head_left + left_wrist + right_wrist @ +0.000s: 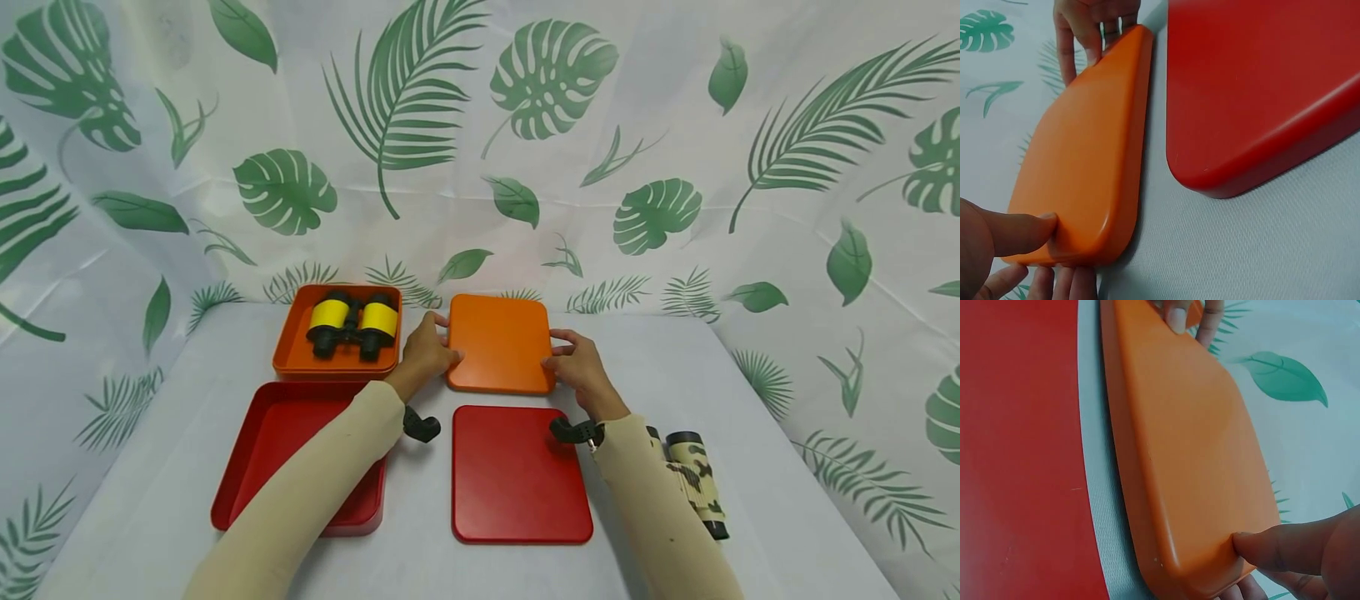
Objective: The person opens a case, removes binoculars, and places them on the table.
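Both hands grip an orange box lid by its opposite sides. My left hand has its thumb on the top face and its fingers at the side and under the edge. On the other side my right hand pinches the lid the same way, thumb on top. Left of the lid, an open orange box contains yellow and black binoculars. A red box lid lies flat on the table, nearer than the orange one.
An open red box stands at the front left, partly hidden by the left sleeve. Camouflage binoculars lie on the right, partly behind the right sleeve. A leaf-print cloth hangs behind the white table.
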A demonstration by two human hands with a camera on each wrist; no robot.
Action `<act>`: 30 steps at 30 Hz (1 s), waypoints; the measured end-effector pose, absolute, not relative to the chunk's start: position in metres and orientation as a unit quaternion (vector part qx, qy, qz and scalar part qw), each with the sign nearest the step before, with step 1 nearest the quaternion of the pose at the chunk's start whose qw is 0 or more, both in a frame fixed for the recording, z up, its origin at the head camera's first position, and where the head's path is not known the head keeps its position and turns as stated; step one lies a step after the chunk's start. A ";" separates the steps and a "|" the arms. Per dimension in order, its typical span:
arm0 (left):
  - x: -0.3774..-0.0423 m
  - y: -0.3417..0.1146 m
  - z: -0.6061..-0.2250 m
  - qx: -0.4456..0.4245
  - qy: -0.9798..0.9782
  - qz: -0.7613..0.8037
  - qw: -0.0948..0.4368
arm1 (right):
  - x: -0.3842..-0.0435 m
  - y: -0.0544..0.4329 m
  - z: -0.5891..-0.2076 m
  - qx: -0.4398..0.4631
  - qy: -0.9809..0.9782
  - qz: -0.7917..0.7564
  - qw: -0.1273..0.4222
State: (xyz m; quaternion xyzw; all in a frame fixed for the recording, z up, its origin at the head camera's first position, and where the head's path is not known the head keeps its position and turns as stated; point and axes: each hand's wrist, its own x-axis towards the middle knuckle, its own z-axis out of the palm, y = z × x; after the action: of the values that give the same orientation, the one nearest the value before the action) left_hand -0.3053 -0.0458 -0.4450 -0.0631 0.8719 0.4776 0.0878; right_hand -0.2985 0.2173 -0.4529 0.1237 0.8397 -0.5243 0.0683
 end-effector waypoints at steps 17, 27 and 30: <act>-0.310 -0.046 -0.449 -0.082 0.880 0.457 0.102 | -0.300 0.216 -0.454 0.109 0.853 -0.503 0.085; -0.311 -0.048 -0.451 -0.087 0.884 0.446 0.108 | -0.306 0.216 -0.455 0.111 0.865 -0.480 0.097; -0.311 -0.048 -0.451 -0.083 0.889 0.435 0.116 | -0.306 0.215 -0.455 0.114 0.868 -0.472 0.101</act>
State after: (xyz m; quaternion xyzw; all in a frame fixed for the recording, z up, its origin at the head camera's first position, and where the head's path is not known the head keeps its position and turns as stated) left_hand -0.3113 -0.0482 -0.4505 -0.0825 0.8890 0.4353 0.1156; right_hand -0.3063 0.2147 -0.4547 0.1136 0.8684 -0.4722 0.1006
